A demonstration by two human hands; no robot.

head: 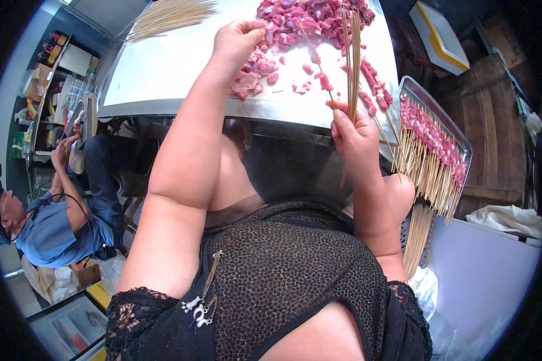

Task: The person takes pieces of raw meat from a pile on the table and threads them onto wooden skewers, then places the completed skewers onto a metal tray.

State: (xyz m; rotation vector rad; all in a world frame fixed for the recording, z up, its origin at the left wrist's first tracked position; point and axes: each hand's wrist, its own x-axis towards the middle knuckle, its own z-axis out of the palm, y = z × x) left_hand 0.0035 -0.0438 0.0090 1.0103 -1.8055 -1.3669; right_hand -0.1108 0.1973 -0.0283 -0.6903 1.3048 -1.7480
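My left hand point(239, 43) is at the near-left edge of a heap of raw meat chunks point(311, 20), thumb and fingertips pinched together. Whether a piece is between them is hard to make out. In my right hand point(356, 128) is an upright bundle of thin wooden skewers point(354, 63). The same hand grips a separate skewer point(320, 67), slanting up to the left, with meat chunks point(324, 82) threaded on it. Finished meat skewers point(376, 83) lie on the metal-edged white table point(171, 76) beyond that hand. Smaller scraps point(301, 87) and paler chunks point(248, 83) are scattered between my hands.
Rows of meat skewers fill a metal tray point(467, 149) at the right. Bare skewers are piled point(174, 16) at the table's far left and bundled point(418, 239) below the tray. A foam box point(440, 38) stands far right. Another person point(67, 225) sits at the left by shelves point(49, 99).
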